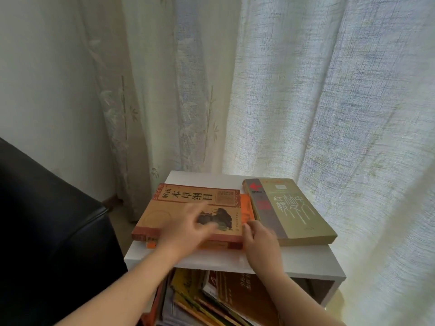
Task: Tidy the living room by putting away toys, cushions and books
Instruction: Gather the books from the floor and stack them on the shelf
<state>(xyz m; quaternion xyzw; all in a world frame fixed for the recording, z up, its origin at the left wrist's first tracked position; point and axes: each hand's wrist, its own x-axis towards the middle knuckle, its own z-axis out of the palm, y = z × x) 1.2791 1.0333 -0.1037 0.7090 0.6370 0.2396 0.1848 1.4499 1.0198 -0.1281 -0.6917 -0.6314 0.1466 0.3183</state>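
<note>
A tan and red book [179, 208] lies flat on top of a white shelf unit [306, 257], stacked over an orange book [247, 208] whose edge shows at its right. My left hand [188, 234] rests flat on the tan book's cover, fingers spread. Curled against the stack's near right corner is my right hand [260, 243], fingertips touching the book edges. A thick olive-green book [292, 210] lies to the right on the same top.
Below the shelf top, a compartment holds several books [211, 300] piled loosely. A black leather sofa arm [47, 220] stands at the left. White curtains [282, 90] hang close behind and to the right of the shelf.
</note>
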